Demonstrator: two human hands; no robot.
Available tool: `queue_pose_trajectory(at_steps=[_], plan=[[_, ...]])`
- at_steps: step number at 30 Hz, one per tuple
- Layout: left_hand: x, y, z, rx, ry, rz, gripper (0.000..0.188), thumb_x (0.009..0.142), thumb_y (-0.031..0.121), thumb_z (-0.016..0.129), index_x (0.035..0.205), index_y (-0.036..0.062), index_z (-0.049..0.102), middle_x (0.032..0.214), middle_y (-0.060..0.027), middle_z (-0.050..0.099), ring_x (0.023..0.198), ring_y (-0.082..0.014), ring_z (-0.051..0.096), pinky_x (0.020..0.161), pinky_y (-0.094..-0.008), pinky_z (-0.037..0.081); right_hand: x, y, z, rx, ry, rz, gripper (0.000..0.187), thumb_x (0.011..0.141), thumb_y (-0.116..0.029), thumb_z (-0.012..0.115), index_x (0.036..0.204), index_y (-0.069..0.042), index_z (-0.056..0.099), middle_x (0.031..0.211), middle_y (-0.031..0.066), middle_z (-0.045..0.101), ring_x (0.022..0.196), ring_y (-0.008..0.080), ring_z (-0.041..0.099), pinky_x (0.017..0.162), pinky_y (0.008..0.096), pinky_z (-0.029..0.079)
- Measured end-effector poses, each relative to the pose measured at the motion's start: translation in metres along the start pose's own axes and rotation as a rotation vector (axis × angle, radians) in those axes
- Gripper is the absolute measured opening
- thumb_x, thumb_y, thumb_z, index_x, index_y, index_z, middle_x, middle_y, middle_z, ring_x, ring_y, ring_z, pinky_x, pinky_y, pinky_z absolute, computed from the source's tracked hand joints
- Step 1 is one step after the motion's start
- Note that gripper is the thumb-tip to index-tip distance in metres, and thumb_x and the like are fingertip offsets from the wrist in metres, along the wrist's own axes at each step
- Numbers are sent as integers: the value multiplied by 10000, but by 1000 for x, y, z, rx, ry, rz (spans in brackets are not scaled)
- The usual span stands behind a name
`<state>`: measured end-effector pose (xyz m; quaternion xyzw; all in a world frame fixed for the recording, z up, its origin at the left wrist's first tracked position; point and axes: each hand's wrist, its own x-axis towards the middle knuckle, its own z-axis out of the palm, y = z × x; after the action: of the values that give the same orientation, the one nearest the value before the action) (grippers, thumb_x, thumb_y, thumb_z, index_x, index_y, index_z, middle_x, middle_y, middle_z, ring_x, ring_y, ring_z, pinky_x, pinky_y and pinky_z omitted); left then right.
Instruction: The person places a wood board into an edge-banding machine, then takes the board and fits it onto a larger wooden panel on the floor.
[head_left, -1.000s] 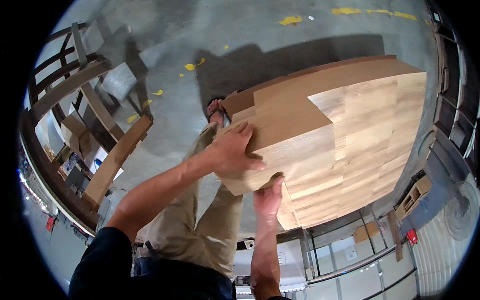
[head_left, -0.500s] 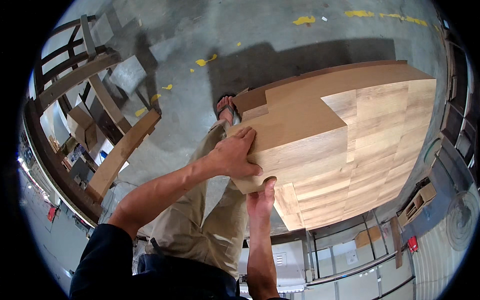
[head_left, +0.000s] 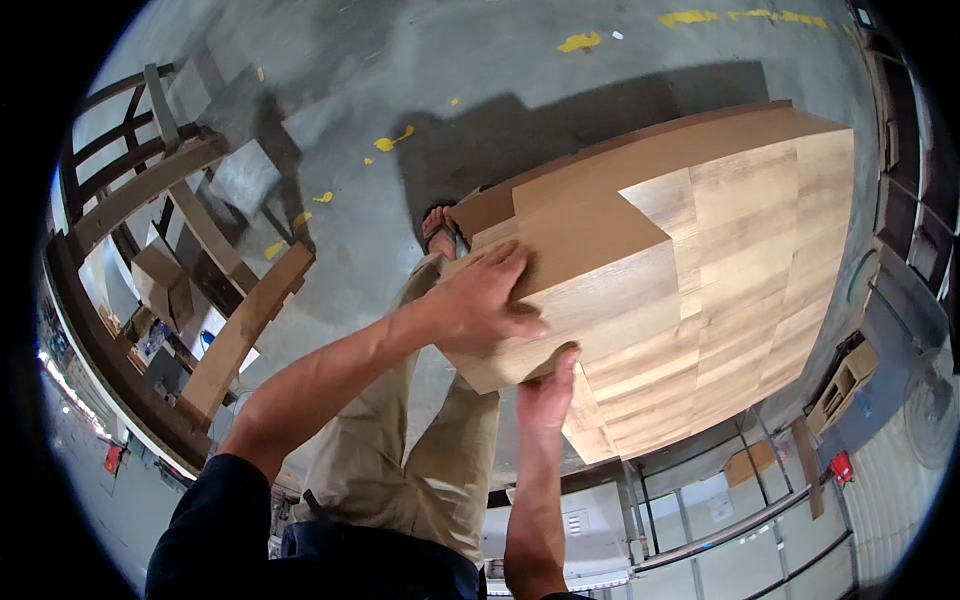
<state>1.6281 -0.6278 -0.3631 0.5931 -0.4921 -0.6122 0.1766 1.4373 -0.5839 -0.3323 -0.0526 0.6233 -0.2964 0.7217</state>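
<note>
A long wood-grain panel piece (head_left: 610, 300) with a plain brown upper face lies on top of a tall stack of wood-grain panels (head_left: 745, 300). My left hand (head_left: 485, 295) rests on the near end of this top piece, fingers spread across the brown face and thumb over its wood-grain side. Just below and to the right, my right hand (head_left: 547, 400) is at the piece's lower edge with the thumb pointing up. Its other fingers are hidden or blurred, so their grip cannot be made out.
A dark wooden frame (head_left: 150, 170) with slats stands at the left, a brown box (head_left: 162, 285) inside it. My sandalled foot (head_left: 440, 230) is beside the stack. A metal rack (head_left: 720, 530) is at lower right, and a fan (head_left: 928, 410) stands at the right edge.
Both hands have slid a little to the right along the top piece's near end. The whole view has shifted slightly; the stack looks otherwise the same.
</note>
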Motion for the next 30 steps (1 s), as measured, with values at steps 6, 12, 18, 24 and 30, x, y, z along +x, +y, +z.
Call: queue_pose_trajectory(at_steps=[6,12,18,24,30], plan=[[48,36,-7,-23,-102,-129,724,700,458,692,1141,-64,452,1189,-253,509,1098,-386,522,891,-428,416,22,-32,-1,15,51,-86,811,836,-580,559,1383,-41,299,1373,106,384,1278,237,356,1062,404,306],[49,36,-2,-42,-60,-124,661,699,473,679,1073,-37,487,1082,-236,563,1040,-375,554,870,-426,418,23,-32,-5,-2,2,-106,804,846,-568,552,1383,-27,294,1380,100,377,1287,234,347,1067,405,302],[47,42,-6,-41,-58,-147,639,692,471,661,1044,-33,484,1069,-243,557,1010,-375,559,848,-417,432,21,-35,-7,-11,-6,-80,828,832,-585,558,1383,-24,297,1390,99,367,1293,236,339,1075,401,290],[45,34,6,-47,18,-141,761,689,447,658,1148,-118,433,1127,-268,523,1042,-384,543,894,-385,447,22,-31,-6,-54,14,-80,872,807,-622,563,1397,-44,282,1398,97,358,1303,237,324,1079,399,281],[45,33,7,-80,3,-163,782,685,417,652,1185,-133,410,1171,-255,487,1111,-372,495,944,-385,418,23,-30,-7,-99,4,-77,872,812,-639,540,1407,-62,269,1420,87,327,1309,226,310,1079,408,275]])
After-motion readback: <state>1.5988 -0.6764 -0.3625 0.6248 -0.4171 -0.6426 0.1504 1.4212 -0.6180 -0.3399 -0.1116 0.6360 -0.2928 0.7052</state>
